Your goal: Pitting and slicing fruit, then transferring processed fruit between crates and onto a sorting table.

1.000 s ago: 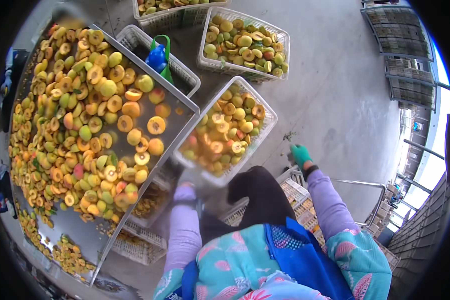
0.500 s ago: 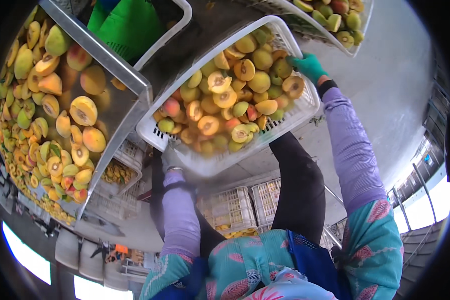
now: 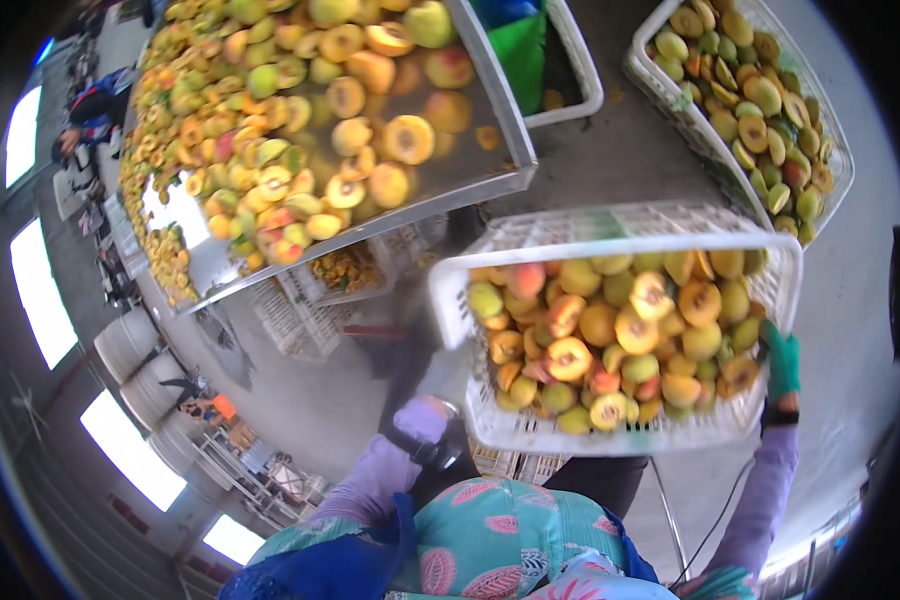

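Observation:
I hold a white slotted plastic crate [image 3: 530, 245] full of halved peaches, lifted and tilted toward me. My right hand [image 3: 780, 365], in a green glove, grips its right end. At the crate's lower left edge my left hand [image 3: 422, 420] in a pale glove with a dark wrist strap is partly hidden beneath the crate. The fruit [image 3: 610, 330] inside is yellow, orange and some red, several halves showing their pit hollows.
A long metal sorting table [image 3: 500, 150] covered with halved peaches runs up the left. Another white crate of fruit [image 3: 830, 150] stands at the upper right, a crate with green and blue items [image 3: 570, 70] above. Empty crates sit under the table. A person [image 3: 90, 110] is at far left.
The crate has come up and closer to me, swinging right. My view has tipped, so the table now fills the upper left.

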`<state>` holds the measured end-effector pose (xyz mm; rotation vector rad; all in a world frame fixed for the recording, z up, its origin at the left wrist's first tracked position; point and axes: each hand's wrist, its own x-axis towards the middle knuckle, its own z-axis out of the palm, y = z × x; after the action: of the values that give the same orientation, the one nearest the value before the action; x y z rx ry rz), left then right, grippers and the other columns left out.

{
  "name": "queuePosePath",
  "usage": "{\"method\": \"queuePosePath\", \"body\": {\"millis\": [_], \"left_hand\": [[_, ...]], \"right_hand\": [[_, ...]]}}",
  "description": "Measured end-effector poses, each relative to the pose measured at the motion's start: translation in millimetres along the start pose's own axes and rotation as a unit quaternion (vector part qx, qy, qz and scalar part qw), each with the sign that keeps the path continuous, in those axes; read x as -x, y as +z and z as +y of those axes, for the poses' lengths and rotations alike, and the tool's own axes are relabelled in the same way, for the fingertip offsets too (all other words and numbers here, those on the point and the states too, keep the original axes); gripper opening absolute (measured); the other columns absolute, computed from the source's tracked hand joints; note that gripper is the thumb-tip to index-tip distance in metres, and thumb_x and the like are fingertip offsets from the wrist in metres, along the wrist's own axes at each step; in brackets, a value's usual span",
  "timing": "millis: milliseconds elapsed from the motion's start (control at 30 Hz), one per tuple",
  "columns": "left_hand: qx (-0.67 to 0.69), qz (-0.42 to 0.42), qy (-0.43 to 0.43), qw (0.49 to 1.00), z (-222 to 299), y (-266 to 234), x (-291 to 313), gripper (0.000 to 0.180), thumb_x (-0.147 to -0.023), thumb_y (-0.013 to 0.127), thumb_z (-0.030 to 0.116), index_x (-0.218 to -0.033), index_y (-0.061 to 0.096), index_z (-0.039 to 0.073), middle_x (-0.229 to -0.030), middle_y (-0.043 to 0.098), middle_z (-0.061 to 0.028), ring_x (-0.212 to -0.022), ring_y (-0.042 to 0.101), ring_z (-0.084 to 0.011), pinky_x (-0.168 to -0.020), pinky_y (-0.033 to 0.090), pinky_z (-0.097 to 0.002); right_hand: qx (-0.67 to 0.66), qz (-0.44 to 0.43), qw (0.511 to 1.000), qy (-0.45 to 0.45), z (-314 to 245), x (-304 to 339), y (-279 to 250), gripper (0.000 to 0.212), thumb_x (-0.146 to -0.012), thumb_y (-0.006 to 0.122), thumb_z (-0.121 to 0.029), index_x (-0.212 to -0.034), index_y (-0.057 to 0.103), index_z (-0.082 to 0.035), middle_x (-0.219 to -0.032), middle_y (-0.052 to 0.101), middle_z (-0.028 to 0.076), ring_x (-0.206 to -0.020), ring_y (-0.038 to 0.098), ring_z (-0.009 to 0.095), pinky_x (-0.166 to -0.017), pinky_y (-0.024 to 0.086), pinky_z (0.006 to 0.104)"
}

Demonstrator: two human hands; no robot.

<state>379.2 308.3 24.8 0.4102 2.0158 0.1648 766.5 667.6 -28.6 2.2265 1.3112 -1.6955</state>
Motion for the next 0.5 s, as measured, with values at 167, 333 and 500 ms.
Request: {"method": "queuePosePath", "body": {"millis": [167, 333, 500], "left_hand": [[0.137, -0.058, 0.034, 0.988, -2.2, -30.8, 63.0, 0.033, -0.095, 0.043, 0.022, -0.116, 0.056, 0.001, -0.092, 0.066, -0.0051, -0.08, 0.06, -0.0096, -0.069, 0.048, -0.0266], [0.392, -0.076, 0.033, 0.916, 13.8, -92.7, 126.4, 0.033, -0.095, 0.045, 0.023, -0.114, 0.057, -0.001, -0.087, 0.062, -0.0017, -0.071, 0.055, -0.0085, -0.06, 0.045, -0.0233], [0.5, 0.012, 0.124, 0.857, -8.6, -158.1, 173.2, 0.012, -0.078, 0.05, 0.008, -0.086, 0.058, 0.006, -0.076, 0.058, -0.0058, -0.072, 0.06, -0.0193, -0.06, 0.046, -0.0307]], "right_hand": [[0.033, 0.026, 0.998, -0.056, -50.7, 102.1, -68.0, 0.019, -0.082, 0.063, -0.026, -0.078, 0.061, -0.008, -0.065, 0.053, -0.004, -0.052, 0.047, 0.007, -0.047, 0.036, 0.0244], [0.023, 0.065, 0.995, -0.069, -100.2, 187.4, -91.9, 0.021, -0.083, 0.063, -0.028, -0.076, 0.06, -0.008, -0.061, 0.054, 0.0, -0.047, 0.05, 0.011, -0.041, 0.037, 0.0242], [0.013, 0.017, 0.988, -0.156, -182.7, 264.4, -42.9, 0.022, -0.083, 0.063, -0.029, -0.079, 0.061, -0.007, -0.06, 0.054, 0.0, -0.046, 0.05, 0.011, -0.043, 0.038, 0.0237]]}}
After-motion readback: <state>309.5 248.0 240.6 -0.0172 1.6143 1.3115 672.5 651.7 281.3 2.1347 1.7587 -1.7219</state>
